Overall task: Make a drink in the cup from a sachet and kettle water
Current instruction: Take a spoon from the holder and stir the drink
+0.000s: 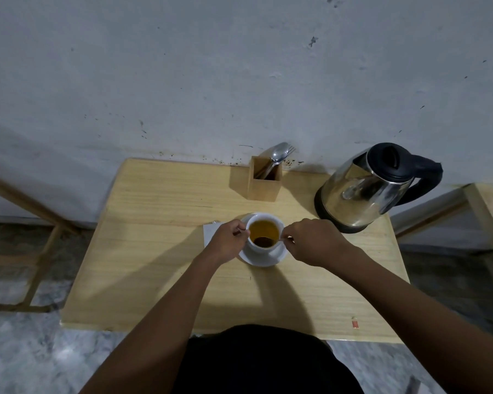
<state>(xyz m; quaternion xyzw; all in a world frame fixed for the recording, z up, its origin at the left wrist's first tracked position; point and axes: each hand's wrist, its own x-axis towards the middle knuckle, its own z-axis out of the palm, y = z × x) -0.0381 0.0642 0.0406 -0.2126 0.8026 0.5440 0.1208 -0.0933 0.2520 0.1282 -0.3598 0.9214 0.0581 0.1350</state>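
A white cup [264, 218] stands on a white saucer [265, 260] in the middle of the wooden table [160, 251]. It holds amber liquid [265, 227] with a dark tea bag [264, 242] sunk at its near side. My left hand [227, 242] is pinched shut at the cup's left side, apparently on its handle. My right hand [310, 242] is at the right rim, its fingertips pinching a thin white piece that looks like the bag's string or tag. The steel kettle [362, 191], with its black lid shut, sits on its base at the back right.
A white sachet wrapper [209, 230] lies partly under my left hand. A wooden holder [264, 183] with a spoon [278, 155] and fork stands at the back by the wall. A small red scrap [355, 324] lies near the front right edge. Wooden frames flank the table.
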